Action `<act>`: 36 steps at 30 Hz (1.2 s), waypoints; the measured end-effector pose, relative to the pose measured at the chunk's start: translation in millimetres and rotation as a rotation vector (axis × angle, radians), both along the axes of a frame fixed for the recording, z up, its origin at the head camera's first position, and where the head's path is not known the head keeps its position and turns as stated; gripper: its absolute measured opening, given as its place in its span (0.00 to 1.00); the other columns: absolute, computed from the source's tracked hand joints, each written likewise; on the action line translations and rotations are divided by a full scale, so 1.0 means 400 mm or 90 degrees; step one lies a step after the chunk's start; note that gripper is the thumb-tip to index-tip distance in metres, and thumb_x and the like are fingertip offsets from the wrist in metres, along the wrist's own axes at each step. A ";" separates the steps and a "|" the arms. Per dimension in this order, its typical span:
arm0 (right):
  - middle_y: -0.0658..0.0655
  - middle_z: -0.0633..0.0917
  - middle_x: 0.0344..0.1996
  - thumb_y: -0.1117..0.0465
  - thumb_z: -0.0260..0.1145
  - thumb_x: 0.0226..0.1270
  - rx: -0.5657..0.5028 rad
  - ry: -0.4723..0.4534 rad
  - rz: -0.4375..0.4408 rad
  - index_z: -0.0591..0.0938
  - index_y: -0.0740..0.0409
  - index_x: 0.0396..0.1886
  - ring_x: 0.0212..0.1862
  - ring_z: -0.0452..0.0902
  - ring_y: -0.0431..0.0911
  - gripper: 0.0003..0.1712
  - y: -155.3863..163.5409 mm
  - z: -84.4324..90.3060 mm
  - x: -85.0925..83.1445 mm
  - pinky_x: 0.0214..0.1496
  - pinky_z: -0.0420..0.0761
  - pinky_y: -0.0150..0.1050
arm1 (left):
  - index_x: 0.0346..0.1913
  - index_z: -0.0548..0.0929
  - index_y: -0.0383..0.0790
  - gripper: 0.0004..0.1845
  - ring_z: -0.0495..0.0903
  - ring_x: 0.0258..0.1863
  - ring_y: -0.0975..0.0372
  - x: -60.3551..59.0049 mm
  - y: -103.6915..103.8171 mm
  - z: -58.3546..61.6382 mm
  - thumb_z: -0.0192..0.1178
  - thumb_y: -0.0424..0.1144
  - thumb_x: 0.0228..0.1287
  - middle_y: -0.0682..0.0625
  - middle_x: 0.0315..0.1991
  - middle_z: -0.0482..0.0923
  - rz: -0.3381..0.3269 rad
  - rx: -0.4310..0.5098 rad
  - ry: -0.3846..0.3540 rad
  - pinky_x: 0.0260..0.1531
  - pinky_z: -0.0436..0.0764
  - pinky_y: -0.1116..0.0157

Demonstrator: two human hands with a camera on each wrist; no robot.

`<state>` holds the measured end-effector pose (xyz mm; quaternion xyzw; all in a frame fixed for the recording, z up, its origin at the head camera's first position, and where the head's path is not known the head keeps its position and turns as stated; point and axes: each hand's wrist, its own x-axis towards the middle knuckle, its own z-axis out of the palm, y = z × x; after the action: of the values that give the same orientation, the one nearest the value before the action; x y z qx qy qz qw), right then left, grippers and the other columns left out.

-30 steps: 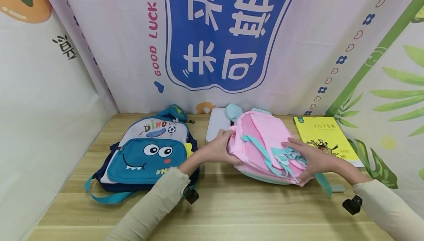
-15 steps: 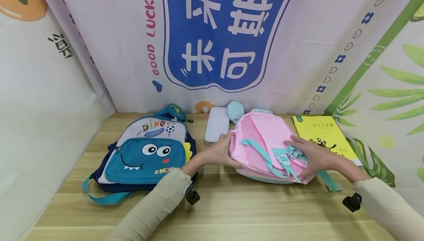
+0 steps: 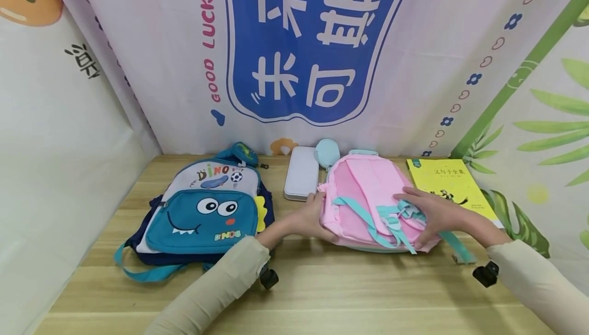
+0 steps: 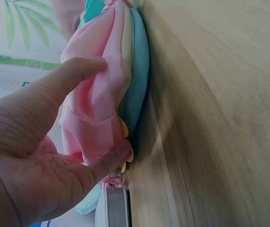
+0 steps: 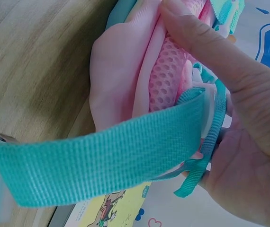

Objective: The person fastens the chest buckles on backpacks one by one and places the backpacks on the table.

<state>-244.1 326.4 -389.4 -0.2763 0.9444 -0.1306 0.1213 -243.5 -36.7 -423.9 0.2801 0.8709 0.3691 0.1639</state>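
Pink backpack (image 3: 368, 192) lay btwn L hand (image 3: 309, 218) & R hand (image 3: 437, 215), both gripping its ends; underside hidden, R fingertips partly obscured by teal strap (image 5: 102, 158), R wrist view.

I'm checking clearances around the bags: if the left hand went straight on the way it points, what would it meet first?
The pink backpack: the left hand grips its side, so there seems to be no free gap ahead.
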 end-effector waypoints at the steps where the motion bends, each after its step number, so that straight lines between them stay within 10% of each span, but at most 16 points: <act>1: 0.78 0.57 0.76 0.36 0.87 0.30 -0.001 0.001 0.002 0.68 0.58 0.75 0.71 0.59 0.77 0.70 -0.001 0.001 0.000 0.64 0.71 0.71 | 0.76 0.54 0.31 0.60 0.64 0.59 0.53 0.002 0.000 0.001 0.81 0.47 0.45 0.35 0.64 0.62 0.002 0.003 0.002 0.64 0.74 0.52; 18: 0.75 0.57 0.77 0.35 0.86 0.34 0.014 -0.037 -0.015 0.68 0.55 0.76 0.74 0.55 0.77 0.68 -0.005 0.008 0.002 0.67 0.65 0.73 | 0.80 0.49 0.38 0.65 0.53 0.73 0.45 -0.013 0.032 0.036 0.79 0.57 0.47 0.33 0.76 0.51 0.036 -0.011 0.057 0.69 0.67 0.43; 36: 0.73 0.62 0.76 0.37 0.87 0.34 -0.027 -0.046 -0.003 0.69 0.62 0.74 0.76 0.52 0.74 0.67 0.002 0.011 -0.009 0.70 0.61 0.73 | 0.71 0.72 0.45 0.40 0.70 0.66 0.56 -0.018 0.229 0.031 0.73 0.56 0.58 0.45 0.67 0.72 0.041 -0.022 0.159 0.65 0.74 0.61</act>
<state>-247.7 327.0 -384.9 -0.2714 0.9371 -0.1612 0.1493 -250.6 55.0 -411.4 0.2933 0.8992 0.3212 0.0471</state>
